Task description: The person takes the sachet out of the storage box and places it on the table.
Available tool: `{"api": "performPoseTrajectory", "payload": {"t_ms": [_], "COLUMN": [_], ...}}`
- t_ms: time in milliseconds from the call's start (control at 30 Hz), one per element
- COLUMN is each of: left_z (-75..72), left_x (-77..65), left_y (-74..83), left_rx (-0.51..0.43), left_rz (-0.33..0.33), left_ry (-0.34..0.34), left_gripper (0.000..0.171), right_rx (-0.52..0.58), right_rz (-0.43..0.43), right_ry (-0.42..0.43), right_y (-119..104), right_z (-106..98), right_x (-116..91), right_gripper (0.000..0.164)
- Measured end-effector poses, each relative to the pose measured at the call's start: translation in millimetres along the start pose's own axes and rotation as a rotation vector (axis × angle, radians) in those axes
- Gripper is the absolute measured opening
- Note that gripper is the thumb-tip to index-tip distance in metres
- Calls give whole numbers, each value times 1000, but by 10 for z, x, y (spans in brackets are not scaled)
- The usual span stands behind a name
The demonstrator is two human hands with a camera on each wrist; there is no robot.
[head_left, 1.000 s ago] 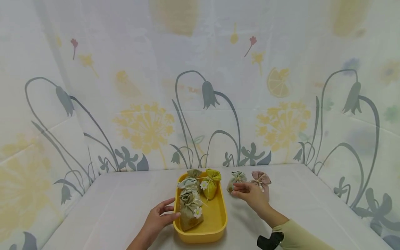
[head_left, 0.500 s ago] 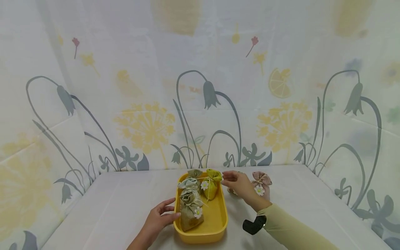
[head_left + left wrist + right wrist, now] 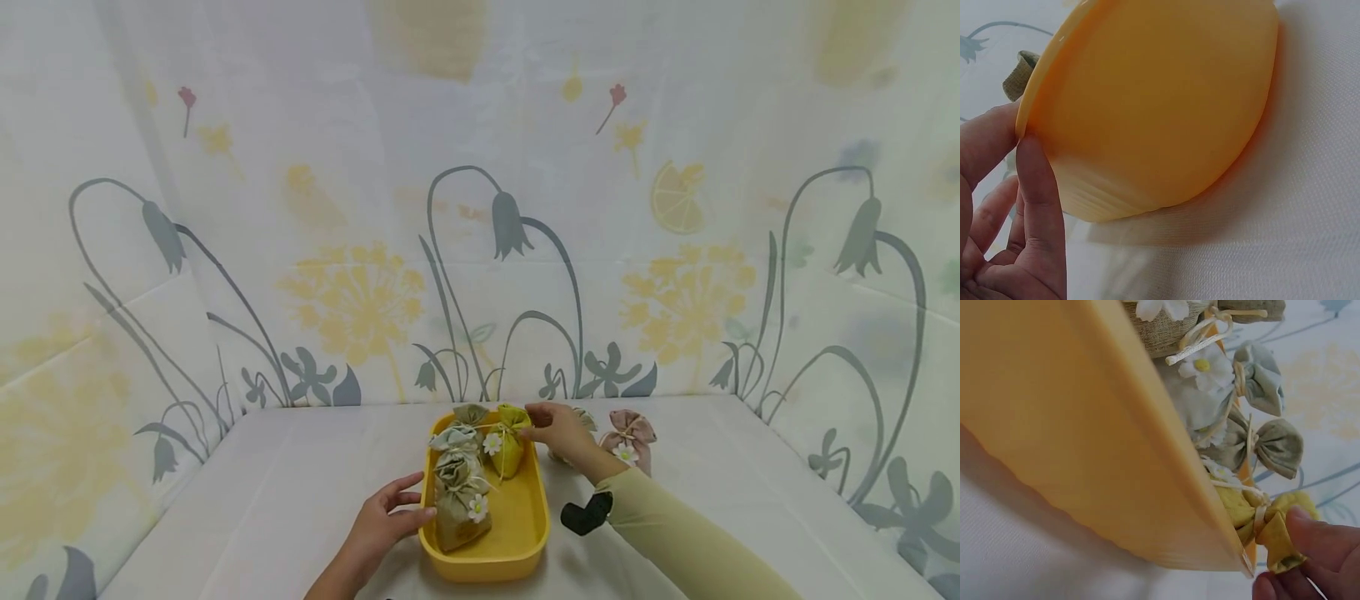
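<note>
My left hand (image 3: 386,521) is at the left side of a yellow plastic tub (image 3: 536,533), thumb over its rim and another finger against the outer wall in the left wrist view. My right hand (image 3: 566,432) reaches over the far right corner and pinches the gathered top of a yellow-green drawstring pouch (image 3: 1282,534) between thumb and fingers. That pouch stands in the tub and bears a white flower. Along the tub's left side are an olive-brown pouch (image 3: 461,521), a pale blue-grey pouch (image 3: 1263,378) and a grey-green pouch (image 3: 1279,449) at the back.
Right of the tub, on the white tablecloth (image 3: 300,467), stand a pale green pouch (image 3: 585,418), partly hidden by my right hand, and a pink pouch (image 3: 632,437) with a white flower. A flower-printed curtain (image 3: 480,208) closes off the back.
My right hand has moved left, from the pale green pouch beside the tub to the top of the yellow-green pouch, which it now pinches. My left hand stays at the tub's rim.
</note>
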State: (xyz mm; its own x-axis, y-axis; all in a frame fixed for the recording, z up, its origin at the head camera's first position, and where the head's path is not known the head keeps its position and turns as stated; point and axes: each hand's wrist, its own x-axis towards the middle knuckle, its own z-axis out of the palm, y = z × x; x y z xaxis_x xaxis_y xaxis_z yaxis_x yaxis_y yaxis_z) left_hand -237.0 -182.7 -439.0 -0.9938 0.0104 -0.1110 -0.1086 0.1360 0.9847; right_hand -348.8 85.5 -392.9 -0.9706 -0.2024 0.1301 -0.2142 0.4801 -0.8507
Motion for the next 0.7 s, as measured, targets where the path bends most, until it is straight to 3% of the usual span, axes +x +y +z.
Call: {"api": "performPoseTrajectory", "payload": {"t_ms": [467,700], "left_z": [13,10], "left_x": [2,-3], "left_y": [3,11], "left_rx": [-5,0], "left_rz": [-1,-4], "left_ry": [-2,4], "left_gripper": [77,76], "right_rx": [40,121], "right_rz": [-1,3], "right_ry": [2,16], "right_y": [4,-51], "right_z": [101,136], "right_x": [3,-142], "right_gripper": [18,14]}}
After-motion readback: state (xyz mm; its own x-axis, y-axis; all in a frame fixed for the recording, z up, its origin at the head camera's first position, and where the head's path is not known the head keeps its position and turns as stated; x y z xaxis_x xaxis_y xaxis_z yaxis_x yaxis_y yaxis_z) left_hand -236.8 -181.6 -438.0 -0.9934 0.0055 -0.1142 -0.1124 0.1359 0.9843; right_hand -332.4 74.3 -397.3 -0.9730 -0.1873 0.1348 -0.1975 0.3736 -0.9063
